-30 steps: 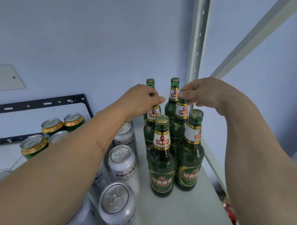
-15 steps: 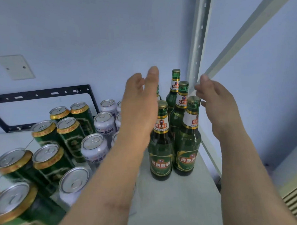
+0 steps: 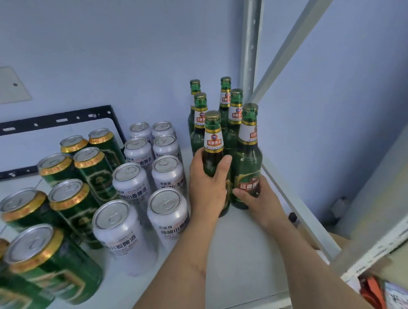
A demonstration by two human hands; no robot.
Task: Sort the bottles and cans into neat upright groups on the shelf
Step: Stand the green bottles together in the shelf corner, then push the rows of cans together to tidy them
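**A:** Cans first, left to right? Green cans (image 3: 67, 202) stand upright in two rows by the shelf's left edge, gold rims up. White cans (image 3: 150, 180) stand right beside them mid-shelf, also two rows, all upright.

**B:** And the bottles?

**A:** Green bottles (image 3: 229, 120) are packed in the shelf's (image 3: 238, 258) back right corner, six of them, touching, all upright.

**B:** Hands?

**A:** Left hand (image 3: 208, 184) has its grip wrapped around the front left bottle (image 3: 213, 140), thumb on the right side of the glass. Right hand (image 3: 258, 198) is clasped low on the front right bottle (image 3: 248, 157), fingers (image 3: 243, 191) across the red label. Both bottles sit on the shelf, side by side, touching.
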